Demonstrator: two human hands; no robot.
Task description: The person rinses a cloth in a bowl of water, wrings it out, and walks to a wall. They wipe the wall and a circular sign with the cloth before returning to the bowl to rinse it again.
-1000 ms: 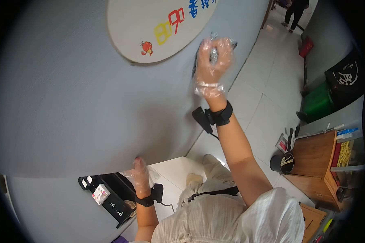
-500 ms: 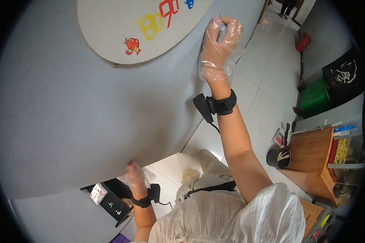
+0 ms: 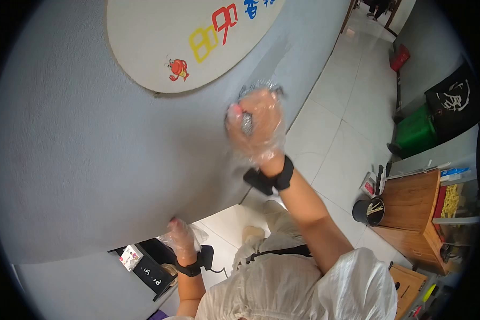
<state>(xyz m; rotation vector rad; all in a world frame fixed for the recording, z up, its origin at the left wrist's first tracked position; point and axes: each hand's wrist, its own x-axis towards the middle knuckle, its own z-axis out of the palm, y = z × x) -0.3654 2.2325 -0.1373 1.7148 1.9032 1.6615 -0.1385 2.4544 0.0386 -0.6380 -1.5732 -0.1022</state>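
My right hand (image 3: 261, 125), in a clear plastic glove, is closed around a grey, mesh-textured cleaning cloth (image 3: 247, 124). The cloth bunches between thumb and fingers, and some of it shows past the knuckles against the grey wall (image 3: 144, 160). A darker damp-looking streak (image 3: 272, 58) runs along the wall above this hand. Lower down, my left hand (image 3: 180, 239) wears a similar glove. It is beside the wall's lower edge with fingers loosely extended, and nothing shows in it. Both wrists carry black straps with small devices.
An oval white sign (image 3: 160, 48) with coloured lettering is fixed to the wall. Pale floor tiles (image 3: 325, 144) run along its right side. Beyond stand a green bin (image 3: 415, 130), a black bucket (image 3: 368, 212) and a wooden cabinet (image 3: 405, 205). A black rack (image 3: 149, 266) is near my left hand.
My right hand has moved down and left along the wall with the cloth, uncovering the dark streak. My left hand stays in nearly the same place.
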